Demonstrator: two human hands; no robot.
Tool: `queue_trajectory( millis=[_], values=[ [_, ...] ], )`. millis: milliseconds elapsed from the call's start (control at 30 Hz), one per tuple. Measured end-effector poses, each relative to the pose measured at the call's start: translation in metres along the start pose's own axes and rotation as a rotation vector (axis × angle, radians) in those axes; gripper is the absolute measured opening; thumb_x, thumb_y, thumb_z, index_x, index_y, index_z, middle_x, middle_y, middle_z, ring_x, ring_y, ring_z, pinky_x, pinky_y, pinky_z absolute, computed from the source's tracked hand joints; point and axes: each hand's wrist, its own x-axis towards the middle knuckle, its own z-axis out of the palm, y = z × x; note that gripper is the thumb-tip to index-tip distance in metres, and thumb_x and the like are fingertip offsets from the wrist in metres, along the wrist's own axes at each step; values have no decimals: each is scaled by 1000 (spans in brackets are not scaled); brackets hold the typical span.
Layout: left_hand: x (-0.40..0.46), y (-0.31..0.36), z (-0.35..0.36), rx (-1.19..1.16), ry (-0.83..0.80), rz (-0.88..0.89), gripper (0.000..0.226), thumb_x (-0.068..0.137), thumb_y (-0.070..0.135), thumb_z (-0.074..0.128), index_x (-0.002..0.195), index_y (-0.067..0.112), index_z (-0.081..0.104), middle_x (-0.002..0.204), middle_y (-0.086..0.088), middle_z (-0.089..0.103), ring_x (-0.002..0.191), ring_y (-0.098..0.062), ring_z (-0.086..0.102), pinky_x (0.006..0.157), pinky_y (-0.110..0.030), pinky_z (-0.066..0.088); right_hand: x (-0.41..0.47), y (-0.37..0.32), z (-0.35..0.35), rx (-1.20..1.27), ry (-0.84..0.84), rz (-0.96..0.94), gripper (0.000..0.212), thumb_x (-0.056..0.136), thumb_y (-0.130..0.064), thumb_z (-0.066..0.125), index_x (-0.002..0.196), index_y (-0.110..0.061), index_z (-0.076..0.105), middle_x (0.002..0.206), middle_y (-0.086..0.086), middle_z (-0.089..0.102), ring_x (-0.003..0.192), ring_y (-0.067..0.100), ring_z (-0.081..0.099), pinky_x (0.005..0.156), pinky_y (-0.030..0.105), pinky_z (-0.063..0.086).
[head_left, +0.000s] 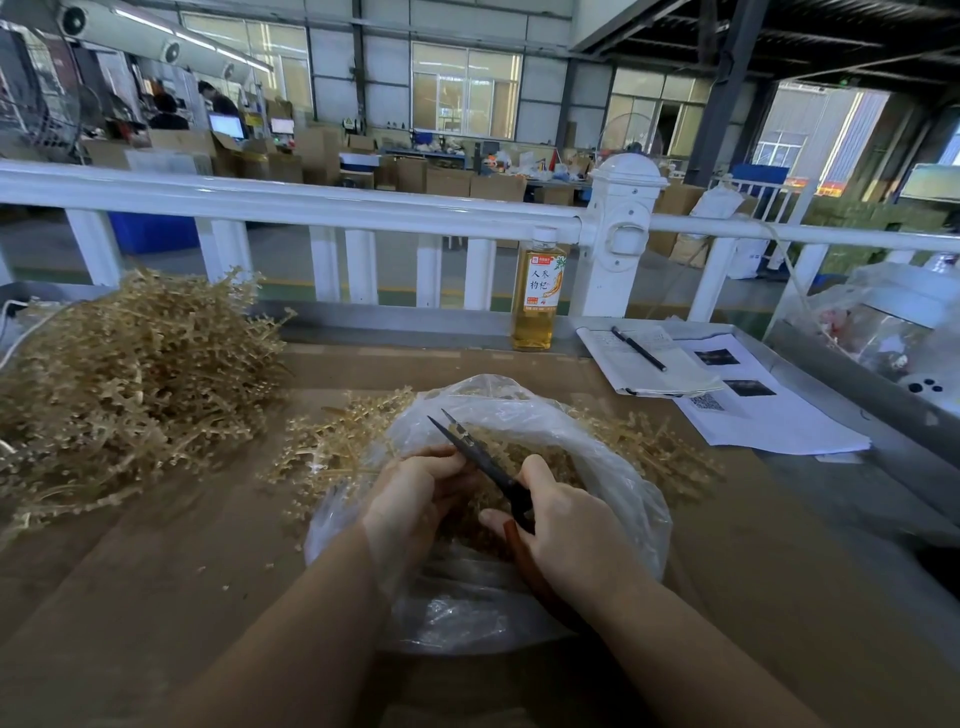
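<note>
Two hands above one plastic bag (524, 410): right hand (563, 519), fingers curled round one pair of scissors (480, 460), blades parted; left hand (410, 499) pinches one tan sprig (460, 430). One bottle (537, 291) on worktop (156, 597).

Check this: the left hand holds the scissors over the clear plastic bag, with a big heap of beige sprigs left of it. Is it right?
Wrong hand: the head view shows the right hand holding the scissors over the clear plastic bag, with a big heap of beige sprigs left of it.
</note>
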Motion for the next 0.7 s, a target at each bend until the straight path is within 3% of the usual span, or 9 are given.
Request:
queue_trajectory(
  millis=[133,233,433,700],
  values=[
    [2,0,0,-139,33,8,15,92,0,48,93,6,62,84,-9,68,75,-19,65,70,-29,51,-2,1,2,-5,5,-2,32,91,-58,47,96,-32,30,82,-8,58,74,9,58,66,24,45],
    [1,-1,1,-179,71,36,16,91,0,53,78,8,56,87,-12,66,80,-22,64,74,-30,52,-3,1,2,-11,15,-5,32,90,-59,47,95,-32,29,82,-9,57,73,8,57,64,21,42],
    [-3,-3,2,-145,104,111,25,92,-5,50,70,7,54,66,-7,68,58,-13,68,52,-20,54,-5,-1,4,-24,8,12,33,89,-61,48,94,-34,28,86,-10,57,74,7,54,62,20,38],
    [0,-2,1,-129,139,97,16,89,-8,53,77,2,56,74,-12,65,60,-15,70,52,-23,55,-2,-1,2,-26,-31,9,33,90,-60,46,97,-32,29,85,-9,58,76,9,57,64,21,41]
  ],
)
